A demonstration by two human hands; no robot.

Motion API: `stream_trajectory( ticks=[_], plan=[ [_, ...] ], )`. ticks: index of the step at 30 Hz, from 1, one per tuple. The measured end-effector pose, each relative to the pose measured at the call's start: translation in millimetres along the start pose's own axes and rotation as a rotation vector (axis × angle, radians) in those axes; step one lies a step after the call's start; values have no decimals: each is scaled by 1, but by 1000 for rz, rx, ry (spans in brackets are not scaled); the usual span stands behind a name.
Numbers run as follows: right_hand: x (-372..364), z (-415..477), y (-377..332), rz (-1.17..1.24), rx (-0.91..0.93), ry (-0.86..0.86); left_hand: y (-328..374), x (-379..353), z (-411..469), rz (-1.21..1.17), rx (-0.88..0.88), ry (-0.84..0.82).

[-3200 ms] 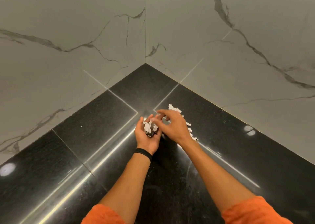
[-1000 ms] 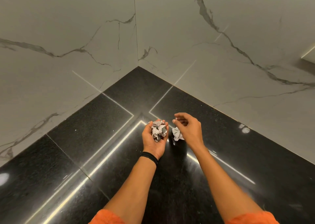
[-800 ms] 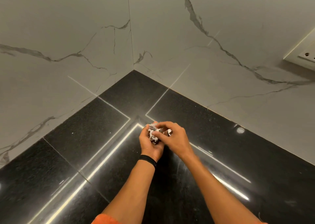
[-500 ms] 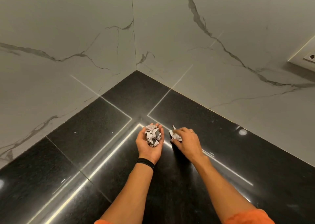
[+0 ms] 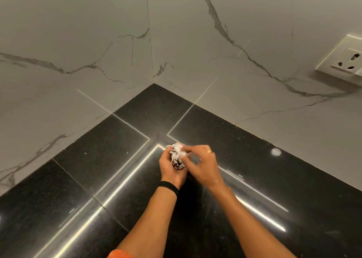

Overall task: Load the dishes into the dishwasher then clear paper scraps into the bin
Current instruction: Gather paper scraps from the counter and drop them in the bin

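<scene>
Right hand (image 5: 201, 163) has rejoined the left hand (image 5: 170, 170), both grips curled round the paper scraps (image 5: 176, 156).

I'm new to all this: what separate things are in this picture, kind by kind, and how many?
hands: 2, left hand and right hand
wad of paper scraps: 1
black wristband: 1
ring: 1
wall socket: 1
total: 6
</scene>
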State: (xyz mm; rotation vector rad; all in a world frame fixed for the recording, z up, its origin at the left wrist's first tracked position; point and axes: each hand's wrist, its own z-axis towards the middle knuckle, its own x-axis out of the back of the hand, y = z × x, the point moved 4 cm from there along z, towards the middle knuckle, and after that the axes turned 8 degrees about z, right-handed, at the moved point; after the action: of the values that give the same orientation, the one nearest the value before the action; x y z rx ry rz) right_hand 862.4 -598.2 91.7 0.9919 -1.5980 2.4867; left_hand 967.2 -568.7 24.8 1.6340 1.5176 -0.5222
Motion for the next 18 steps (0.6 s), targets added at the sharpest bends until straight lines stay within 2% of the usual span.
stream_trajectory(
  ticks=[2, 4, 7, 9, 10, 12, 14, 18],
  plan=[
    [-12, -17, -3, -98, 71, -68, -2, -1, -4, -10, 15, -20],
    [-12, -25, 1, -49, 63, -46, -4, 0, -7, -23, 16, -31],
    [6, -21, 8, 135, -9, 135, -5, -2, -10, -56, 9, -63],
    [23, -11, 31, 76, -115, 224, -7, -4, -10, -71, 1, -70],
    [30, -6, 47, -38, -172, 190, -8, -4, -9, -78, 3, -71],
    [32, -4, 77, -296, -264, -25, -10, -5, -6, -75, 10, -55],
    [27, -8, 93, -414, -231, -153, -12, -5, -2, -55, 21, -31],
    [21, -16, 85, -326, -104, -49, -15, 1, 1, -32, 26, 13]
  ],
)
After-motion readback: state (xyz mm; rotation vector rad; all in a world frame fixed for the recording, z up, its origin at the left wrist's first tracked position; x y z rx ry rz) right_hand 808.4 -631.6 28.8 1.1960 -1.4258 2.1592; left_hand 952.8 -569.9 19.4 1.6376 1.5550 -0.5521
